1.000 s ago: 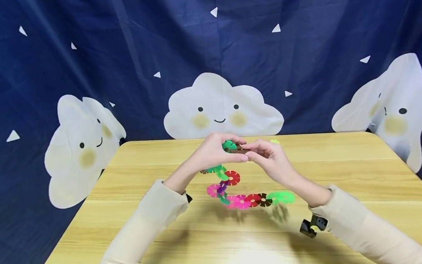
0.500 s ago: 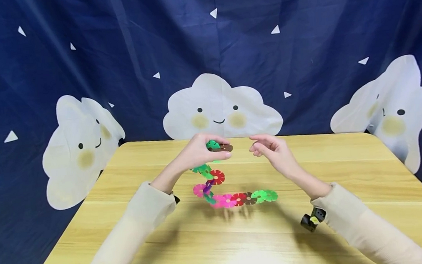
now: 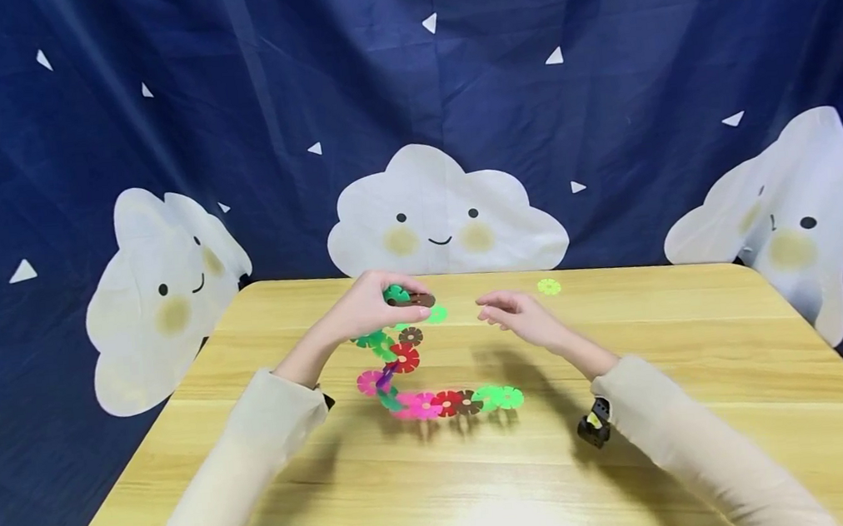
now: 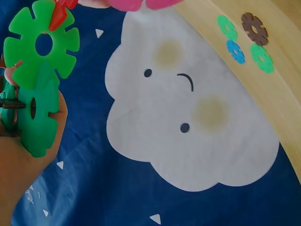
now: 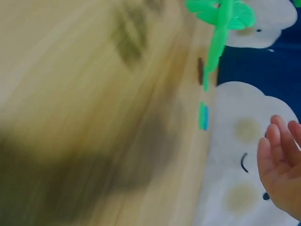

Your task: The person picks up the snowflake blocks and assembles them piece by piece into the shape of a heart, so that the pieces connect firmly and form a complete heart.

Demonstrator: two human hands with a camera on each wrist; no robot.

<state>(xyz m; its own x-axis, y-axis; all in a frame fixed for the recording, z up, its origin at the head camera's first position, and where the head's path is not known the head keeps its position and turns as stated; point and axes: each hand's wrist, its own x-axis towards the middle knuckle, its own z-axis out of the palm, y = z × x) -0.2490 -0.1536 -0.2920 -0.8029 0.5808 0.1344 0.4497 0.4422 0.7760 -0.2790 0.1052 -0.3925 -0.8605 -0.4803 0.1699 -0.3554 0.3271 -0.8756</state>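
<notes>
My left hand pinches a brown snowflake disc between thumb and fingers, beside a teal disc. From this hand a curved chain of linked snowflake discs hangs above the table, through a red disc and a pink disc to a light green end disc. In the left wrist view, a bright green disc joins a teal disc at the hand. My right hand is held in the air right of the chain, fingers loosely bent, holding nothing.
Loose discs lie toward the table's far side: a yellow-green disc at the right, and a brown disc and a blue disc near green ones. Behind the wooden table hangs a blue curtain with clouds.
The left hand has moved left with the chain and brown disc. The right hand has let go of the brown disc and drawn away, then shifted slightly left and lower.
</notes>
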